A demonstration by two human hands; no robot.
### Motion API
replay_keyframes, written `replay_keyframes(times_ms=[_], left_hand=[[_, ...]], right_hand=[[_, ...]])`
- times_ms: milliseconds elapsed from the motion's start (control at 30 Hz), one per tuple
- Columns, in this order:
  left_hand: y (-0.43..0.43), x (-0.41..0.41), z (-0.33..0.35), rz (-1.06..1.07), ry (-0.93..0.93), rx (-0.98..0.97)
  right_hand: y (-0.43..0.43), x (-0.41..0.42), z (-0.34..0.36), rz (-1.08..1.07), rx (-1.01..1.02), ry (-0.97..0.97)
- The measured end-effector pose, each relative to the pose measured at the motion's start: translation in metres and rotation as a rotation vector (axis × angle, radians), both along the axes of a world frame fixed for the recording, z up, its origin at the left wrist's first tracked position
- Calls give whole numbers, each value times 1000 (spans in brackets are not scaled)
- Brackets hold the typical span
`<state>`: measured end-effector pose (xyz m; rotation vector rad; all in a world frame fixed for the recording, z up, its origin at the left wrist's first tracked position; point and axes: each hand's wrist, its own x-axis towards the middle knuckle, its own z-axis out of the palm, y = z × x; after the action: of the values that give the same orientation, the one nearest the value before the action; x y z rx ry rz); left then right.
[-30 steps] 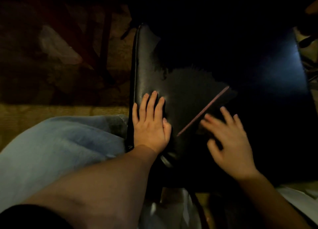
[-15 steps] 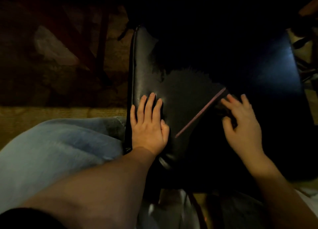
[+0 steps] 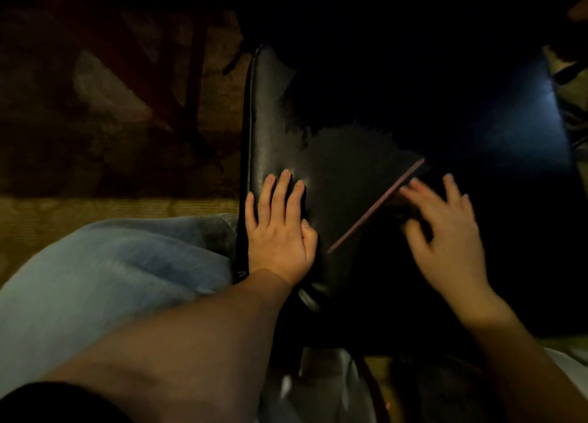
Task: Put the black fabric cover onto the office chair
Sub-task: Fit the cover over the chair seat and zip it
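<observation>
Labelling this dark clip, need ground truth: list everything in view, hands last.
office chair: 1, glossy black, centre, under the left hand
black fabric cover: 1, matte black, lying on the chair, right of the left hand
edge strip: 1, pinkish, diagonal along the cover's edge
rug: 1, dark red-brown, patterned, upper left floor
woven mat: 1, yellowish, left, below the rug
jeans leg: 1, light blue, lower left
left hand: 1, flat on the chair, fingers straight
right hand: 1, blurred, fingers spread, by the strip

patterned rug, woven mat, office chair
</observation>
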<state>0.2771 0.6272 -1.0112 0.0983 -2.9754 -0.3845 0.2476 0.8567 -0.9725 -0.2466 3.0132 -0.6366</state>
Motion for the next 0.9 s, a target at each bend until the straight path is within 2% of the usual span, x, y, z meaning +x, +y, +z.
replay_keyframes(times_ms=[133,233,333,533,700,767,900], left_hand=[[0,0,0,6,4,-1],[1,0,0,9,13,-4],[0,0,-1,6,12,-9],[0,1,-1,1,0,-4],[0,0,-2,-3,2,-13],[0,0,-2,-1,3,-7],[0,0,-2,5,6,-9]], right_hand=[[23,-42,3,-203,10,-11],[22,-44,1,-240,-6,-25],[15,-30,0,-163,-29,-19],[-14,28,0,135,-145,-15],[-17,39,0,208,-147,15],[-10,26,-1,165,-126,25],[15,-22,-2,-116,-98,-12]])
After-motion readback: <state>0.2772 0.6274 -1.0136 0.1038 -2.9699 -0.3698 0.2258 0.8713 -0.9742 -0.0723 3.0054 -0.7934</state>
